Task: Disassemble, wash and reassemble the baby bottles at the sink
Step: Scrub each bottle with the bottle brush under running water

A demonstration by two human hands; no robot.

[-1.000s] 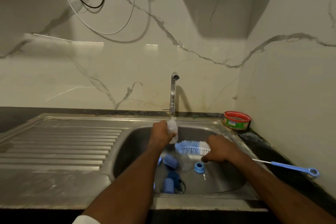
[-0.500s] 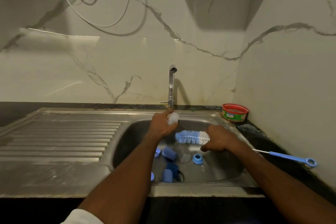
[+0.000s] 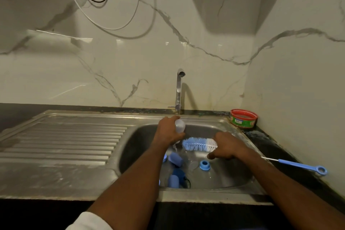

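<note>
My left hand (image 3: pixel 168 132) grips a clear baby bottle (image 3: pixel 179 126) upside down under the tap (image 3: pixel 179 89), and water runs down from it into the sink (image 3: pixel 220 129). My right hand (image 3: pixel 226 146) holds a blue-and-white bottle brush (image 3: pixel 198 144) by its wire, bristles pointing left toward the bottle; the blue handle (image 3: pixel 302 166) sticks out to the right over the counter. In the basin lie a blue collar ring (image 3: pixel 204 165), two blue caps (image 3: pixel 175 159) (image 3: pixel 174 181) and a clear bottle part (image 3: pixel 192 166).
A steel draining board (image 3: pixel 61 142) stretches to the left of the basin. A red and green tub (image 3: pixel 243 118) stands on the dark counter at the back right corner. Marble walls close the back and right sides; cables hang above.
The bottle in my left hand has turned from hanging down to bottom-up under the tap. My right hand and the brush stay about where they were.
</note>
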